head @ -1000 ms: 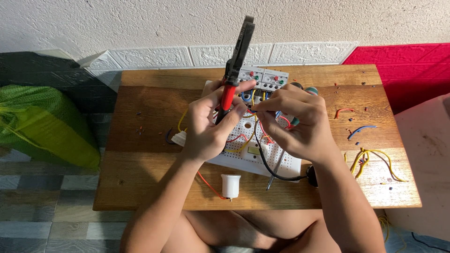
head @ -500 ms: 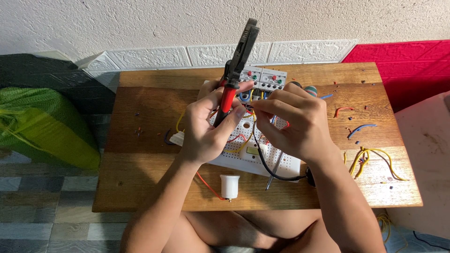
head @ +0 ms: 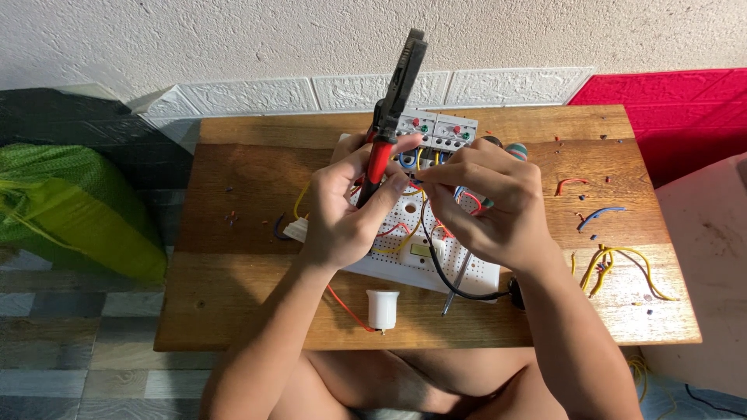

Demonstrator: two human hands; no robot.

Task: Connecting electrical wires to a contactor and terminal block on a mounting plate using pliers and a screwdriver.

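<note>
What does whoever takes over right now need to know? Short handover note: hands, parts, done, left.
Left hand: grips red-handled pliers, jaws pointing up and away from the board.
Right hand: fingertips pinched over the wiring at the middle of the white perforated board; what they pinch is hidden.
Parts: board on the wooden table; two switch modules at its far edge; white lamp socket on a red lead at the near edge; loose wire offcuts to the right.
Done: several yellow, red and black wires already run on the board.
Left: the lead under the right hand looks unfinished.
</note>
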